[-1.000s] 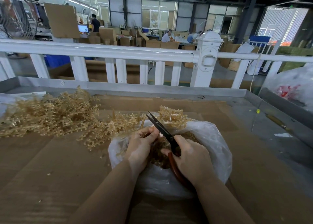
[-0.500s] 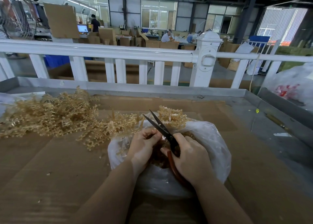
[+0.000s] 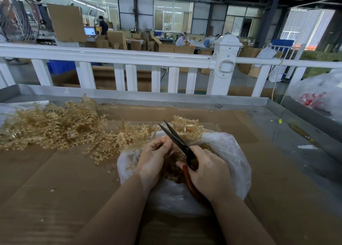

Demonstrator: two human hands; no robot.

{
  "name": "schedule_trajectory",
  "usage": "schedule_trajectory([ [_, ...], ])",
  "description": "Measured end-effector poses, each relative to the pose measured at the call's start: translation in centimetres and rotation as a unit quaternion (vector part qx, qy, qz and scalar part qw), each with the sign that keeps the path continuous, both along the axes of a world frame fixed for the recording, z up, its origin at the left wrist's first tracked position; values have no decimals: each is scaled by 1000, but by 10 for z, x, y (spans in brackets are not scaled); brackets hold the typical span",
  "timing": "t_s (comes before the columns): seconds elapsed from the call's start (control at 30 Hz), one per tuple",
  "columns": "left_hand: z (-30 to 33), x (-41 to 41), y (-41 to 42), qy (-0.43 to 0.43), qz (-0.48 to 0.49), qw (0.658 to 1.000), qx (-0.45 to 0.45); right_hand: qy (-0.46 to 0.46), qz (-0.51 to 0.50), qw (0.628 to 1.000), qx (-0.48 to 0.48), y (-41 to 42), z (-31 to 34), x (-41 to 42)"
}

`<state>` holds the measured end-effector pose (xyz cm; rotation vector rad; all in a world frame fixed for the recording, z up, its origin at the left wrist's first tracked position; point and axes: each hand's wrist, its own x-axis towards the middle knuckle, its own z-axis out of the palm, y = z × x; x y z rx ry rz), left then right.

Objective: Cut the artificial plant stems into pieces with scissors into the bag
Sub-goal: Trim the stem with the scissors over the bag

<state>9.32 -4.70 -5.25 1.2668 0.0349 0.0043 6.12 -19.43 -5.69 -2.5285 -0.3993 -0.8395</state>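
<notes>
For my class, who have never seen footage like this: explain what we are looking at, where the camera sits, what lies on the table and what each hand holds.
There is no machine here. The camera is worn on a person's head and looks forward and down, so the two bare arms reaching in from the bottom are the wearer's own.

The right hand grips a pair of scissors with red handles; the dark blades are slightly apart and point away from the person. The left hand pinches a thin tan plastic stem next to the blades.

Both hands work over an open clear plastic bag that already holds cut pieces. To the left, a pile of uncut artificial plant stems lies on a sheet of cardboard that covers the metal table. Behind the table runs a white railing, with a workshop beyond.
</notes>
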Motion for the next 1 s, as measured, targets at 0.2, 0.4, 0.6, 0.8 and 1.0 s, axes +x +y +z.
schedule_trajectory([
  [0.2, 8, 1, -2, 33, 27, 999, 15, 2, -17, 1000, 25, -4, -1, -2],
  [0.4, 19, 1, 7, 77, -78, 994, -5, 16, -21, 999, 41, -6, -2, -2],
  [0.6, 16, -4, 16, 23, -109, 982, 151, 20, -24, 999, 43, -6, -3, -1],
  [0.8, 9, -13, 7, -58, -45, 981, 182, 16, -18, 999, 42, -6, -2, -3],
  [1.0, 10, -17, 7, -53, -42, 967, 246, 20, -22, 999, 39, -5, -2, -3],
])
